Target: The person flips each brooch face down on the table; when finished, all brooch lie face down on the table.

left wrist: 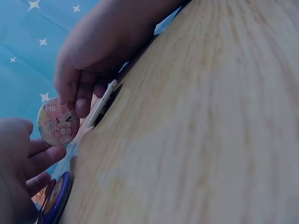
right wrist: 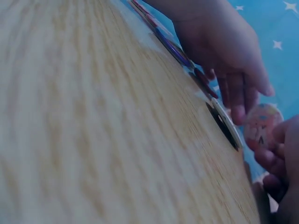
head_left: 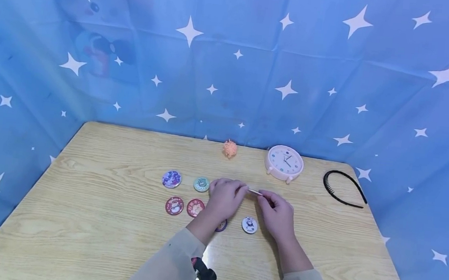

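A round pinkish badge with a cartoon face (left wrist: pixel 58 123) is held above the table between both hands; the head view catches it edge-on. My right hand (head_left: pixel 278 214) pinches its right side between thumb and fingers. From the other side my left hand (head_left: pixel 226 199) has thumb and fingertips at its rim, as the right wrist view also shows. A white badge (head_left: pixel 250 225) lies on the table between the forearms. A purple-rimmed badge (head_left: pixel 221 226) is partly hidden by the left wrist.
To the left lie a blue-purple badge (head_left: pixel 171 179), a green badge (head_left: pixel 201 184) and two red badges (head_left: pixel 174 205). Farther back are an orange fuzzy ball (head_left: pixel 229 148) and a pink clock (head_left: pixel 285 163). A black headband (head_left: pixel 342 189) lies on the right. A starry blue curtain (head_left: pixel 232 68) hangs behind.
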A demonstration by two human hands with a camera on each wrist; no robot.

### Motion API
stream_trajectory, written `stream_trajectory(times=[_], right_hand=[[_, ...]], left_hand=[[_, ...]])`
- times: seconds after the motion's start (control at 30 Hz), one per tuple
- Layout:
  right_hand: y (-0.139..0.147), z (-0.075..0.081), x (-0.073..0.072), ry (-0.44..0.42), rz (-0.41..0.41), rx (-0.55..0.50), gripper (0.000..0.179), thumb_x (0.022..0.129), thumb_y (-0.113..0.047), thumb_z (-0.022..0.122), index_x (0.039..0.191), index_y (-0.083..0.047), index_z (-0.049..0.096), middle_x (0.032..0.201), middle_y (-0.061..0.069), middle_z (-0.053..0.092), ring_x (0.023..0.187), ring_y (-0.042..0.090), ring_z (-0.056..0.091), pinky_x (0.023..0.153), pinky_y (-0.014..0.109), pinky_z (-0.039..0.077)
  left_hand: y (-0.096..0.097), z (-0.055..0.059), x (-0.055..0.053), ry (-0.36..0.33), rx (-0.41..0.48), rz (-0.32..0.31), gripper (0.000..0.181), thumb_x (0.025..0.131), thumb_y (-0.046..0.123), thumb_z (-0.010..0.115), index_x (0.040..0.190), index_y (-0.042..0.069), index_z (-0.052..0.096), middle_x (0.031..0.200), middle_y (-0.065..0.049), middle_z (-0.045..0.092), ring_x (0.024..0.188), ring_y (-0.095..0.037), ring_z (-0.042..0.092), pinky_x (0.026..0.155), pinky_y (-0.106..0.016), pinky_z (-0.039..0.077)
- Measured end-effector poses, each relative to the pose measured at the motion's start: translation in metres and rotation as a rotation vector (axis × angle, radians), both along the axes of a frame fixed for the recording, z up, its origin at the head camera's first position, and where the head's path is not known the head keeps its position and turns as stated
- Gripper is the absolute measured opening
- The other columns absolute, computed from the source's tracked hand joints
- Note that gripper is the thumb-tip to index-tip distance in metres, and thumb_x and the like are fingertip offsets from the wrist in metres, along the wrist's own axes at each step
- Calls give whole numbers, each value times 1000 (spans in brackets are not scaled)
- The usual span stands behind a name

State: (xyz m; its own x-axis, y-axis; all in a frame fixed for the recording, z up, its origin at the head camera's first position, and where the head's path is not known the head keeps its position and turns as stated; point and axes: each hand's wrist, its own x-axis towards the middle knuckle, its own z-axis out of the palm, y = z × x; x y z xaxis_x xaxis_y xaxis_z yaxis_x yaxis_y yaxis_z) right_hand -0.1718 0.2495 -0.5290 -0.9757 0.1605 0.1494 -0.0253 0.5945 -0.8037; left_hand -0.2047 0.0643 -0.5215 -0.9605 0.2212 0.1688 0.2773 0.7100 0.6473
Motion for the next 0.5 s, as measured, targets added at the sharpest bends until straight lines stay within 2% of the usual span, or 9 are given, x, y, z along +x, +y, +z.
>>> stream_trajectory(times=[0.1, 0.3, 0.5], right_hand=[[0, 2, 1, 17, 12, 10, 25, 100, -17, 75, 123, -9, 80, 116, 7, 79, 107, 24, 71, 91, 37, 53], [0, 4, 2, 44, 17, 29, 35, 92, -13, 81, 126, -7, 79, 103, 9, 79, 89, 22, 67, 79, 27, 52], [0, 5, 2, 20, 48, 34, 38, 94, -17, 82, 130, -7, 76, 113, 10, 79, 92, 20, 68, 79, 25, 53]], left_hand=[[0, 1, 0, 6, -19, 9, 32, 111, 39, 56, 122, 20, 79, 123, 1, 77, 127, -30, 60, 118, -58, 26], [0, 3, 1, 15, -11, -2, 26, 105, 37, 69, 121, 21, 80, 118, 4, 78, 127, -29, 60, 116, -59, 27], [-1, 2, 1, -16, 3, -23, 31, 99, 40, 77, 125, 23, 79, 118, 8, 78, 129, -28, 58, 117, -59, 25]])
